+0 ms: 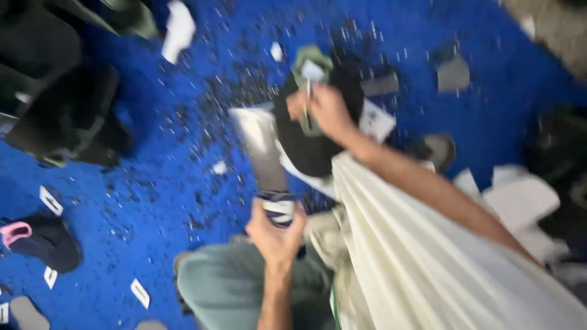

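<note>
Far to the left of both hands, a black shoe with a pink lining [36,241] lies on the blue floor [153,201], and small white paper tags [51,200] are scattered near it. Above it, also well to the left of the hands, there is a dark pile of shoes [67,116], too blurred to tell more. The floor between this pile and the hands is covered with many small white and dark scraps. The left hand [276,235] is low in the picture, above the person's knee in grey-green trousers [238,287]; its fingers are closed around the lower end of a long flat grey piece [263,153] — it looks like a shoe insole — and the piece rises from the hand up and to the left. The end in the hand has a dark and white striped part, but the blur does not let me say what it is. Up and to the right of the left hand, the right hand [324,110] is closed on a thin light thing, perhaps a tag or a tool — I cannot tell which — and it rests against a black shoe [312,143] with a green inside at the top. A cream cloth [416,256] hangs under the right forearm. Right of the right hand lie white papers [520,201] and grey flat pieces [453,74].
</note>
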